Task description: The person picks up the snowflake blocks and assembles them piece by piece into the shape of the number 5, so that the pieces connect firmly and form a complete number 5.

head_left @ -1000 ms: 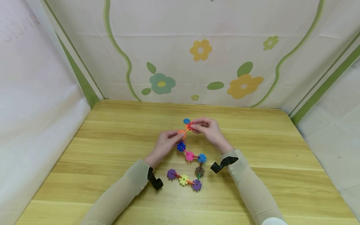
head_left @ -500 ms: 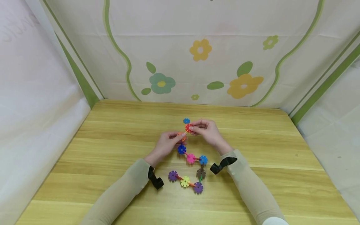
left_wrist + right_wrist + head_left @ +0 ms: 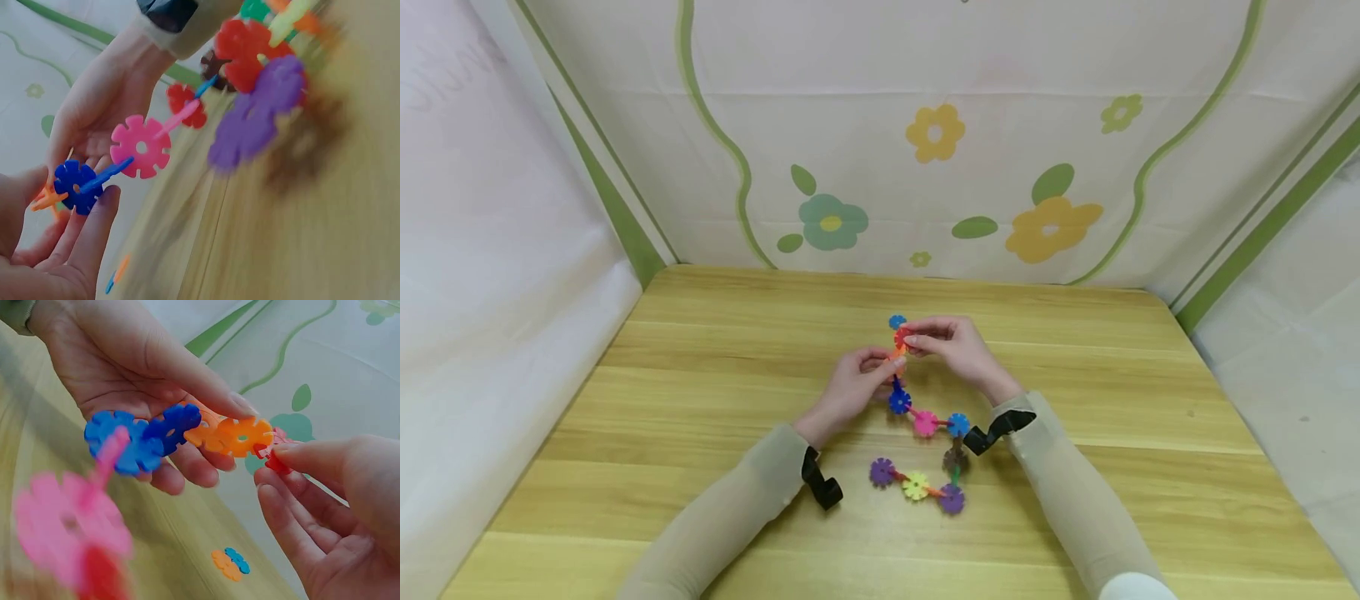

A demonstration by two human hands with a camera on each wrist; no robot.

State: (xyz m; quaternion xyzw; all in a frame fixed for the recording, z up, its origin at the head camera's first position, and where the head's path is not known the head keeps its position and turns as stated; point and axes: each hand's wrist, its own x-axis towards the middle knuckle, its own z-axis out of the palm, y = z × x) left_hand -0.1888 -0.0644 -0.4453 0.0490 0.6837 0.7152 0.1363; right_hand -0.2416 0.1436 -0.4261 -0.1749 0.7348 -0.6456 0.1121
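My left hand (image 3: 850, 383) pinches the orange end of a chain of notched plastic flower discs, thumb on top. In the right wrist view an orange disc (image 3: 244, 437) stands out past that thumb. A red disc (image 3: 279, 453) sits between the thumb and fingers of my right hand (image 3: 957, 346), its edge right at the orange disc. From the left hand the chain runs down through a dark blue disc (image 3: 899, 402), a pink disc (image 3: 926, 423), a lighter blue disc (image 3: 958, 425) and a brown disc (image 3: 955, 460) to purple and yellow discs (image 3: 916, 486).
Beyond the hands, a loose blue disc (image 3: 897, 322) and an orange disc (image 3: 225, 565) lie close together on the wooden table (image 3: 737, 333). A flower-printed cloth (image 3: 865, 125) hangs behind the table. Black straps (image 3: 997, 432) circle both wrists.
My left hand and the hanging chain have moved to the right. The red disc has shifted slightly left, and the gap between it and the orange disc has closed.
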